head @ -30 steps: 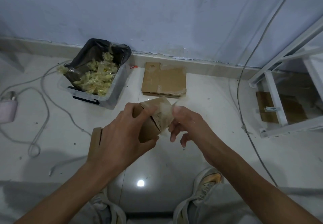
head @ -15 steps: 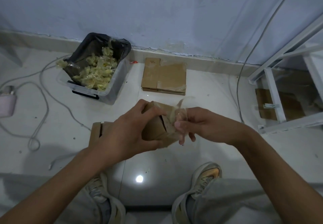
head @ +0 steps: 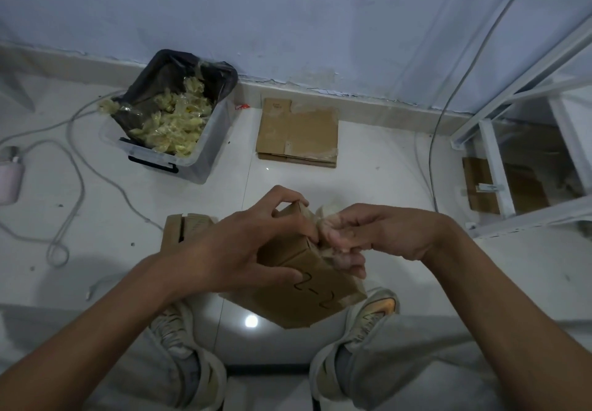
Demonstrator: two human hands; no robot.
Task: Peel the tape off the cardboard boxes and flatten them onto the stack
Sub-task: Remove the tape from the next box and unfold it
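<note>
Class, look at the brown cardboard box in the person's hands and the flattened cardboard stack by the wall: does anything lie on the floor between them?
Nothing visible does. The brown cardboard box is held above bare white floor tile, which runs unbroken to the flattened cardboard stack. The clear plastic bin sits to the left, off that line.

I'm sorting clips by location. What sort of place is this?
Probably a bare room at home or a small storeroom, used for breaking down packaging: white tiled floor, scuffed painted wall, a plastic bin full of peeled tape, and flattened cardboard stacked by the skirting.
</note>
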